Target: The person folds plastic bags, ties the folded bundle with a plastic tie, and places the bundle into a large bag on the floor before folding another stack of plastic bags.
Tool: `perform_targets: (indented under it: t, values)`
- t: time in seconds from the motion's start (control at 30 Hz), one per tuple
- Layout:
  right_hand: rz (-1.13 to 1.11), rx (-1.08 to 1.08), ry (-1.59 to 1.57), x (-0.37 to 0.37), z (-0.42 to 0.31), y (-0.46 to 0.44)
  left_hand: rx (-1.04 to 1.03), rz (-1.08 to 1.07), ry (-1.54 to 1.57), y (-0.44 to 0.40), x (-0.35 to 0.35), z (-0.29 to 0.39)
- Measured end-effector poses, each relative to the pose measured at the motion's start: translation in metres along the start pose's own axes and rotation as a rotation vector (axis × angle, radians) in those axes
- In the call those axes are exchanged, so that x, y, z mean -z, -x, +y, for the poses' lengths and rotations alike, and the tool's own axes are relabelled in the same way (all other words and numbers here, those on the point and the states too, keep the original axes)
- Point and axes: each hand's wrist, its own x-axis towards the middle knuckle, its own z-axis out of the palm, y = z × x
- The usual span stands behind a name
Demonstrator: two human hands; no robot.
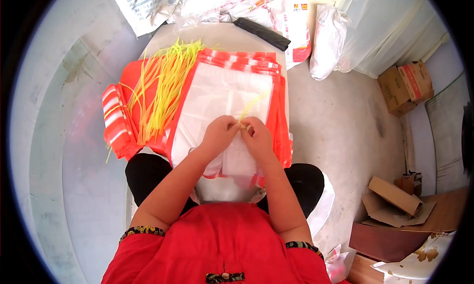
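My left hand (219, 133) and my right hand (256, 135) meet over a stack of clear plastic bags with red edges (197, 101). Pinched between the fingers of both is a thin yellow strip (253, 104), its loose end pointing up and to the right. To the left of the stack lies a bunch of yellow strips (170, 86), spread over red plastic (133, 75). A rolled bundle of red-and-white bags (117, 121), with a yellow strip around it, sits at the far left.
A black bar-shaped object (261, 33) lies at the table's far end, near white printed sacks (237, 7). Cardboard boxes stand on the floor at right: a closed one (405, 89) and an opened one (395, 205). A wrapped white bundle (328, 39) leans beside the table.
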Motion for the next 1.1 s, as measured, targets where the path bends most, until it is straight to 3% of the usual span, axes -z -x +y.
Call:
perform_targets:
  t: [0.07, 0.17, 0.27, 0.57, 0.67, 0.77, 0.87, 0.97, 1.1]
  values:
    - [0.079, 0.182, 0.043, -0.005, 0.005, -0.001, -0.118, 0.041, -0.076, 0.003, -0.001, 0.001]
    - [0.085, 0.258, 0.142, -0.004, 0.004, -0.003, -0.245, 0.013, -0.122, 0.012, 0.004, 0.012]
    - [0.084, 0.295, 0.180, -0.005, 0.008, -0.002, -0.240, 0.016, -0.120, 0.018, 0.003, 0.008]
    - [0.072, 0.255, 0.072, -0.008, 0.015, 0.001, -0.157, 0.087, 0.004, 0.020, -0.002, -0.001]
    - [0.038, -0.049, -0.057, -0.009, 0.008, 0.003, -0.118, 0.108, -0.022, 0.018, -0.005, -0.005]
    - [-0.081, -0.090, -0.359, -0.006, 0.024, -0.004, -0.070, 0.095, 0.007, 0.016, -0.005, -0.004]
    - [-0.225, -0.111, -0.387, 0.006, 0.023, -0.007, -0.075, 0.091, 0.003, 0.014, -0.004, -0.006]
    - [-0.238, -0.020, -0.084, 0.012, 0.016, -0.004, -0.034, 0.039, -0.002, 0.010, -0.002, -0.005]
    - [-0.165, 0.133, 0.024, 0.011, 0.016, -0.002, -0.033, 0.039, -0.003, 0.008, -0.004, -0.011]
